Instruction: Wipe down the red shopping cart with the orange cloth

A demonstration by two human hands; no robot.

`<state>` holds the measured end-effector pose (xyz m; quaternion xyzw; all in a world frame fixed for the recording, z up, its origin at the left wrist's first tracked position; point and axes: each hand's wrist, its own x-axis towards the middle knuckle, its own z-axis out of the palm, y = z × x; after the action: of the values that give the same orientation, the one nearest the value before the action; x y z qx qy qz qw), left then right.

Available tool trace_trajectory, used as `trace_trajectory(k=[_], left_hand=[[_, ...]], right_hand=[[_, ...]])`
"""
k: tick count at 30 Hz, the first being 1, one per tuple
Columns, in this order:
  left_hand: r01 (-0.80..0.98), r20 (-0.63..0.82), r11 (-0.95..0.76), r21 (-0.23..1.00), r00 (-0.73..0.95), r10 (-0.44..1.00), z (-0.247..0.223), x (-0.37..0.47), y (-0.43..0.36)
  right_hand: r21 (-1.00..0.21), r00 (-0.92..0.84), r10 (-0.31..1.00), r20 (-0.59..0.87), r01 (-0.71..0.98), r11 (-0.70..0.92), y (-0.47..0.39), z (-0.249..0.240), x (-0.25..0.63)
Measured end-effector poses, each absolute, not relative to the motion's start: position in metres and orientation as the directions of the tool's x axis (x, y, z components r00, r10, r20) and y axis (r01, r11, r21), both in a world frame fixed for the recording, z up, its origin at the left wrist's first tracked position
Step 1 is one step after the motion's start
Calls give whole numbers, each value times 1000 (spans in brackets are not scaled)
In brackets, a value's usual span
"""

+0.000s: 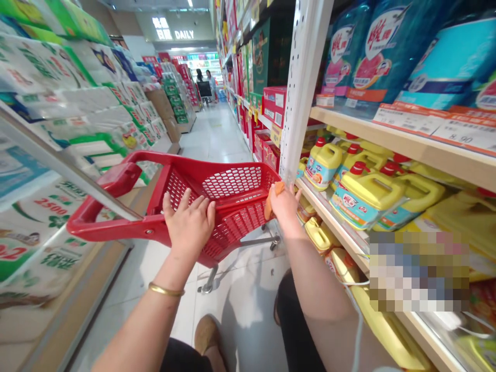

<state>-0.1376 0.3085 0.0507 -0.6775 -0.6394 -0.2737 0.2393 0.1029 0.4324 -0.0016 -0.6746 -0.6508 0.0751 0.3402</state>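
Note:
A red shopping cart with perforated sides stands in the aisle in front of me. My left hand, fingers spread, rests at the near rim of the cart and holds nothing. A gold bracelet is on that wrist. My right hand is closed round an orange cloth at the cart's right end, beside the white shelf post. No goods show inside the visible part of the basket.
Yellow detergent jugs fill the lower right shelves, with blue bottles above. Stacked tissue packs line the left side. Down the tiled aisle, people stand far off. A white cable hangs at the lower right.

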Motion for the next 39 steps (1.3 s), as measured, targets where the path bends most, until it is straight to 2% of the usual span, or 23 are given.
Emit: trace_trajectory(k=[2, 4, 6, 8, 10, 13, 15, 16, 18, 22, 24, 27, 29, 31, 33, 34, 36, 39], left_hand=[[997, 683, -70, 20, 38, 730, 50, -138, 308], [997, 683, -67, 23, 34, 729, 50, -137, 307], [997, 679, -63, 39, 20, 734, 50, -137, 306], [997, 674, -55, 55, 3, 739, 51, -137, 304], [997, 672, -42, 61, -10, 740, 52, -136, 302], [998, 667, -20, 54, -21, 745, 53, -134, 298], [998, 663, -17, 54, -23, 748, 54, -131, 297], [998, 663, -19, 57, -24, 749, 54, -130, 297], [998, 664, -23, 62, -24, 747, 53, -129, 297], [998, 651, -27, 51, -13, 759, 52, -128, 298], [999, 640, -23, 39, -7, 768, 51, -129, 299], [999, 630, -25, 31, 0, 777, 51, -132, 299], [999, 629, -34, 34, 5, 778, 52, -134, 300], [999, 630, -37, 35, 6, 776, 52, -134, 300], [999, 634, -33, 35, 3, 773, 51, -134, 300], [999, 635, -30, 36, 1, 772, 51, -134, 301], [999, 635, -30, 43, -4, 773, 52, -133, 301], [997, 627, -37, 63, -11, 779, 52, -133, 300]], right_hand=[[-559, 106, 926, 362, 820, 124, 427, -1, 94], [-535, -88, 900, 428, 778, 330, 411, 2, 67], [-482, -306, 806, 507, 674, 560, 394, 6, 38], [-445, -403, 738, 541, 608, 658, 388, 8, 24], [-454, -360, 779, 513, 656, 603, 395, 6, 33], [-498, -106, 894, 434, 799, 337, 419, -2, 70], [-529, 65, 908, 413, 829, 181, 431, -6, 87], [-538, 96, 906, 411, 828, 157, 431, -7, 87], [-542, 22, 901, 433, 805, 241, 421, -5, 72], [-480, -300, 785, 542, 657, 582, 385, 5, 19], [-461, -333, 758, 561, 635, 620, 381, 8, 11], [-500, -187, 848, 495, 737, 454, 401, 1, 42], [-546, 17, 905, 426, 802, 242, 422, -6, 74], [-592, 209, 901, 381, 804, 64, 437, -11, 95], [-616, 253, 894, 370, 787, 33, 438, -12, 95], [-615, 204, 900, 385, 784, 86, 432, -10, 87], [-575, -11, 893, 450, 761, 300, 414, -5, 58], [-464, -329, 770, 547, 646, 606, 391, 3, 22]])
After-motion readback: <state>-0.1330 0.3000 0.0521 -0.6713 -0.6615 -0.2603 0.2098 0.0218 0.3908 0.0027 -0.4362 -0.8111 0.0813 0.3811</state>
